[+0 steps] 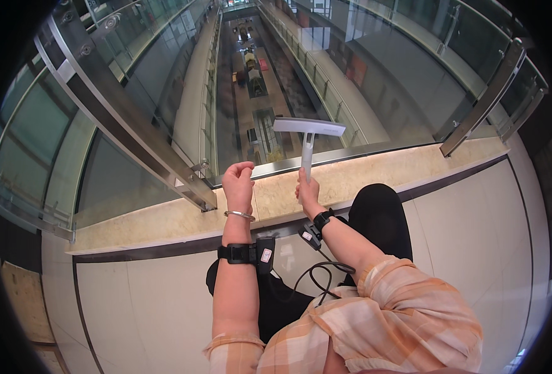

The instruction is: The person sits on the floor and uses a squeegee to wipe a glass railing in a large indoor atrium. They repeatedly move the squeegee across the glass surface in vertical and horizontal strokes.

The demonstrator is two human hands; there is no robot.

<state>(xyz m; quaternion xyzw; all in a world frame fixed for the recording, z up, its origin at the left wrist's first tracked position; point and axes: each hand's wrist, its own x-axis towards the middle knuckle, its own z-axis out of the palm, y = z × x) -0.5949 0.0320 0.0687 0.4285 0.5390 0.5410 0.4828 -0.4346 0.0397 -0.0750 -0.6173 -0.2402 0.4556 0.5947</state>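
Note:
My right hand (308, 189) grips the handle of a white window squeegee (307, 126), thumb along the shaft. The squeegee's wide head points away from me, in front of the clear glass panel (388, 107). Whether its blade touches the glass, I cannot tell. My left hand (239, 184) is raised beside it over the stone ledge (280, 191), fingers curled in and nothing visible in them. Below that hand, a metal bangle circles the wrist.
Steel posts (131, 121) (484, 98) stand left and right of the panel. Black strapped devices (265, 255) (310, 235) sit on both forearms, and a looped black cable (320, 276) hangs between them. My bent knees (381, 215) are close to the ledge. Beyond the glass, an atrium drops to a lower floor.

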